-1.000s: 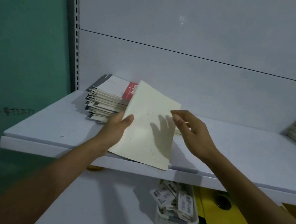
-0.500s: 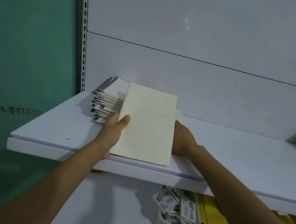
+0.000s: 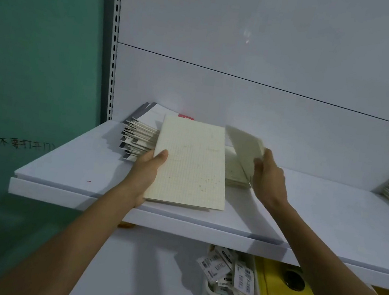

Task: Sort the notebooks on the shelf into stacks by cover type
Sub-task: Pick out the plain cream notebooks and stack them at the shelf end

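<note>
A white metal shelf (image 3: pixel 316 213) is shown against a white back panel (image 3: pixel 276 46), with a green wall (image 3: pixel 40 52) to the left. Over the shelf's front, a cream grid-patterned notebook (image 3: pixel 190 161), speckled brown, is gripped at its left edge by the left hand (image 3: pixel 146 173), thumb on the cover. A second cream notebook (image 3: pixel 243 144), blurred and tilted, is gripped by the right hand (image 3: pixel 267 174) above a low cream stack (image 3: pixel 235 177). A white-and-grey notebook stack (image 3: pixel 140 135) lies behind, at the left.

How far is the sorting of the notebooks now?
Done: a low cream stack lies on the shelf. In hand: the left hand holds a grid notebook, the right hand grips a blurred cream notebook above that stack. Left: the tall pile at the back left, seemingly unsorted.
</note>
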A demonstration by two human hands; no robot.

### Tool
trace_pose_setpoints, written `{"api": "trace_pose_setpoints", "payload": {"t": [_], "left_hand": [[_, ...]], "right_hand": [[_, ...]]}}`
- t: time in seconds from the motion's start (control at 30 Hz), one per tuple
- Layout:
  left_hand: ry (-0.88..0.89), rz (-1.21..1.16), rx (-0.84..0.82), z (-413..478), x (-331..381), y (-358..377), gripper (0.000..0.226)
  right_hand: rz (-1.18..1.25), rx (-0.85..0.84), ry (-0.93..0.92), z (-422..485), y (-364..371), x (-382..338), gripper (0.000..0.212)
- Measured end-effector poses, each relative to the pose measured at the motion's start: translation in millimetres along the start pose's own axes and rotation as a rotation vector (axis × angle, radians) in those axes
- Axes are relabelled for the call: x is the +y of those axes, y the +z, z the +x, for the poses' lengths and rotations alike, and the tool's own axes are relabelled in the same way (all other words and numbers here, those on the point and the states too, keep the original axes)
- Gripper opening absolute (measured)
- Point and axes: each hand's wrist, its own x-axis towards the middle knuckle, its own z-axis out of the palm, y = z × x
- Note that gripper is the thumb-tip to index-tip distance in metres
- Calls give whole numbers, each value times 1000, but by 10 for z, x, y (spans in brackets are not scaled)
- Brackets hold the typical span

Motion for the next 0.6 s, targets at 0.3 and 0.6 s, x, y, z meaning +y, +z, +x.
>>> {"api": "trace_pose_setpoints", "payload": {"t": [0.3, 0.6], "left_hand": [[20, 75, -16, -17, -6, 33, 20], [172, 375, -54, -33, -123, 41, 57]], "right_hand": [[-230, 10, -627, -622, 44, -508, 40], [-203, -259, -591, -900, 301, -479, 60]]}}
